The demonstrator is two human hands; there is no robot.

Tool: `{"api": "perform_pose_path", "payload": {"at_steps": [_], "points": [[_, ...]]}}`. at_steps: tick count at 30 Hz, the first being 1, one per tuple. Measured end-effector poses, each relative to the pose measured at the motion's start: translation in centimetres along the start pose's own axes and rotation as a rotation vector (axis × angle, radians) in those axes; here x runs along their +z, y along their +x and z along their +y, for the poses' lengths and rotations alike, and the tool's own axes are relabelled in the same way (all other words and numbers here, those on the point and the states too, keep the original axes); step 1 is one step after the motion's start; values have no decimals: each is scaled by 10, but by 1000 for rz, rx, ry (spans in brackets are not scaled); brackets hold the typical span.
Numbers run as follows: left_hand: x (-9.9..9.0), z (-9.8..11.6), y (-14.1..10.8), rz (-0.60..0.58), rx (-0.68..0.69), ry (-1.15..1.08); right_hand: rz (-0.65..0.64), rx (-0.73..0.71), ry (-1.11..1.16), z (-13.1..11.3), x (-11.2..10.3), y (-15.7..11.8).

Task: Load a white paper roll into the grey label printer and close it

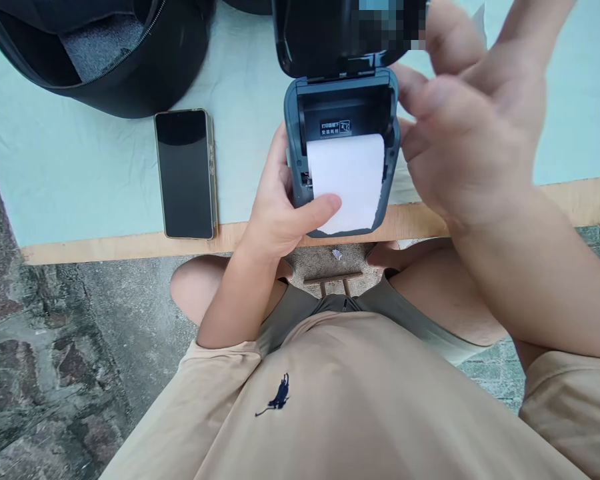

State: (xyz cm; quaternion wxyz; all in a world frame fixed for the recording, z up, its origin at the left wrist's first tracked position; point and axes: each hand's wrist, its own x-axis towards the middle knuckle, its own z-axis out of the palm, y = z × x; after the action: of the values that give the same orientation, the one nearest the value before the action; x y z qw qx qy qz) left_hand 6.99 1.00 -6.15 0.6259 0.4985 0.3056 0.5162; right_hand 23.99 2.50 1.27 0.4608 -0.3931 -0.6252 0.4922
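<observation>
A small dark handheld label printer [293, 120] sits in my left hand [280, 207], its lid [310, 40] flipped up. Inside lies a roll of white paper [350, 167] with its loose end hanging over the near edge. My left thumb presses on that paper while the fingers wrap the printer's left side. Beside the printer's right edge and lid is my right hand [470, 127], partly blurred, its fingers apart. Whether its fingertips touch the printer is hard to tell.
On the left of the cloth-covered table [250, 73] lies a dark-screened phone [185, 173]. Behind it stands an open black zippered case [175, 60] with grey foam [105, 47] inside. The table's wooden edge [130, 247] runs in front of my knees.
</observation>
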Motion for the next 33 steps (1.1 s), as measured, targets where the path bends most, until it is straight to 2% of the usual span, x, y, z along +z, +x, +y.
{"api": "perform_pose_path", "payload": {"at_steps": [3, 7, 9, 13, 16, 19, 26, 33], "points": [[0, 3, -1, -23, -10, 55, 82, -37, -23, -5, 0, 0], [3, 7, -3, -9, -56, 65, 20, -229, -412, 2, -5, -3], [4, 9, -4, 3, -66, 65, -8, -265, -490, 7, -7, -4], [4, 11, -5, 3, -57, 57, -35, -166, -304, 10, -7, -4], [3, 10, -4, 5, -37, 32, -142, -51, -160, 8, -7, -3], [7, 11, -3, 17, -36, -46, -223, -6, -78, 9, -7, -2], [10, 12, -3, -4, 13, -131, -222, -78, -123, 12, -4, -2], [14, 20, -4, 66, -139, -128, -225, -75, -178, 10, -7, 0]]}}
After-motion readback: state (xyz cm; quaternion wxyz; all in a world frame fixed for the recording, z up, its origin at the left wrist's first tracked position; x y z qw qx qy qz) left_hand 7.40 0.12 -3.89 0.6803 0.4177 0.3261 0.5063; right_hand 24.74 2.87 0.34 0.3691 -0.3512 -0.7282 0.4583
